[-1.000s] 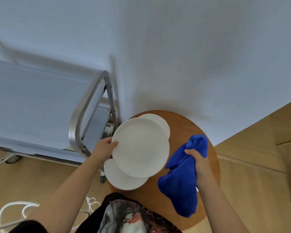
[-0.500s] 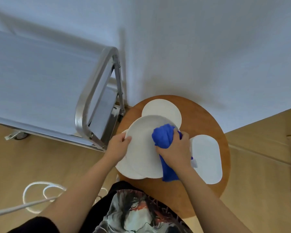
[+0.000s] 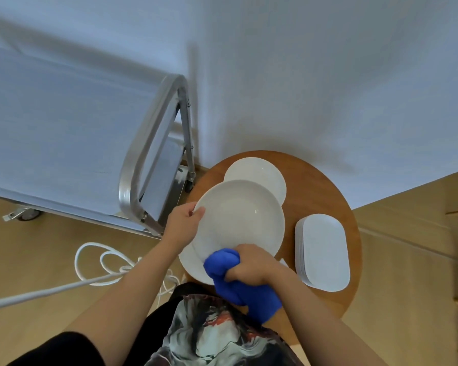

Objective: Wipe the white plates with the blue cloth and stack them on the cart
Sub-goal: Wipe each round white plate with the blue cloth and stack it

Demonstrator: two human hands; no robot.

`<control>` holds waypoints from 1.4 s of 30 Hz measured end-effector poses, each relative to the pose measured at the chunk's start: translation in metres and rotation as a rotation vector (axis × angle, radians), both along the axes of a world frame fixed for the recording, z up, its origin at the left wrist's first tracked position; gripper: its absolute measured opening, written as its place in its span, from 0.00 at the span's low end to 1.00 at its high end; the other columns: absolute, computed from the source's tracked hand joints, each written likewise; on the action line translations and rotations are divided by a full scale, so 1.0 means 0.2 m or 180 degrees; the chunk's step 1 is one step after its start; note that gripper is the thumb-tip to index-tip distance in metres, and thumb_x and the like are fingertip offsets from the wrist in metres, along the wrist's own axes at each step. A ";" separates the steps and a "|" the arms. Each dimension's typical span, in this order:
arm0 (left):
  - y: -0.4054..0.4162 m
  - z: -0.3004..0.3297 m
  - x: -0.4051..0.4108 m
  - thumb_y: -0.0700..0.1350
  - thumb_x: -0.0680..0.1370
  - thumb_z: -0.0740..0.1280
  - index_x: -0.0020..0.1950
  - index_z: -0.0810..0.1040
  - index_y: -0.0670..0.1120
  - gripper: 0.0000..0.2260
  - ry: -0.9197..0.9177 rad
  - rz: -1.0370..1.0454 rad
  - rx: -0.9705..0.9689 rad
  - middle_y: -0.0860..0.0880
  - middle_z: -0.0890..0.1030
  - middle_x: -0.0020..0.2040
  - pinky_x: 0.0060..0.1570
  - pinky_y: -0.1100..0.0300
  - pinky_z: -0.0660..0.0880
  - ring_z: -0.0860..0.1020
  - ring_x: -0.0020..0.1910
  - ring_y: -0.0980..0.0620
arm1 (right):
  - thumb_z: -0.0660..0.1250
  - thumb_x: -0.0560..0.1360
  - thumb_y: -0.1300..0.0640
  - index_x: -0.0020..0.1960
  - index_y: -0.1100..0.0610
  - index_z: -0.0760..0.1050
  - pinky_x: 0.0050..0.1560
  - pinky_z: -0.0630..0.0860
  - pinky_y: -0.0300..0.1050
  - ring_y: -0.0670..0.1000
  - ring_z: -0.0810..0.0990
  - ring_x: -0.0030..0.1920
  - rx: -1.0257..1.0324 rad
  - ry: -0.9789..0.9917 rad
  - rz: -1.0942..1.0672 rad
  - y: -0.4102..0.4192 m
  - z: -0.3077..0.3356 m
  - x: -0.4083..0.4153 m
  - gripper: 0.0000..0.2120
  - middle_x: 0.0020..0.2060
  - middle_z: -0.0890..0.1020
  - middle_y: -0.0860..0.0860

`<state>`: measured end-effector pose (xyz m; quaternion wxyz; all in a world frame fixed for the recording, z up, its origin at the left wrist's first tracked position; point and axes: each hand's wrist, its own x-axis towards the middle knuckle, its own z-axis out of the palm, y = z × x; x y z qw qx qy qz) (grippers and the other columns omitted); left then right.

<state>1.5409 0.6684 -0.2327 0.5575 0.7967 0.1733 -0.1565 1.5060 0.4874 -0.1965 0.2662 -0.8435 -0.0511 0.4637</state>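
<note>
1. We grip the plate [image 3: 242,215] by its rim with the left hand [image 3: 183,224], raised above the round table [image 3: 325,191], so its face is steady for wiping.
2. The right hand [image 3: 251,262] clenches the bunched blue cloth [image 3: 238,283] against the plate's near edge.
3. The cart [image 3: 64,143] left of the table holds no plates that we can see.

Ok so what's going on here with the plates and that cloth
A person is wiping a round white plate. The left hand grips its rim, holding it over the round wooden table, while the right hand clutches the blue cloth against the plate's near edge. More white plates wait on the table. The cart to the left holds none yet.
</note>
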 end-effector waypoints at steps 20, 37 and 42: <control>0.14 -0.35 -0.07 0.44 0.82 0.56 0.49 0.76 0.41 0.11 0.0405 -0.0661 0.1383 0.45 0.77 0.40 0.36 0.58 0.69 0.74 0.39 0.48 | 0.66 0.41 0.25 0.39 0.47 0.57 0.20 0.55 0.29 0.43 0.59 0.19 -0.1080 -0.2151 0.0495 -0.29 0.12 0.03 0.38 0.33 0.67 0.43; -0.11 -0.41 0.54 0.55 0.80 0.57 0.42 0.71 0.46 0.14 0.0583 -0.1155 0.1964 0.49 0.75 0.39 0.38 0.58 0.69 0.75 0.40 0.50 | 0.65 0.35 0.21 0.37 0.36 0.66 0.29 0.62 0.35 0.43 0.69 0.27 -0.1514 -0.1157 0.0411 -0.30 -0.09 0.26 0.34 0.28 0.66 0.39; -0.31 -0.59 0.74 0.52 0.80 0.62 0.49 0.75 0.44 0.11 0.1173 -0.0738 0.0886 0.48 0.77 0.47 0.42 0.56 0.72 0.75 0.46 0.48 | 0.60 0.28 0.19 0.36 0.37 0.68 0.30 0.64 0.30 0.39 0.69 0.32 -0.1348 -0.1363 0.0007 -0.35 -0.17 0.38 0.40 0.31 0.66 0.36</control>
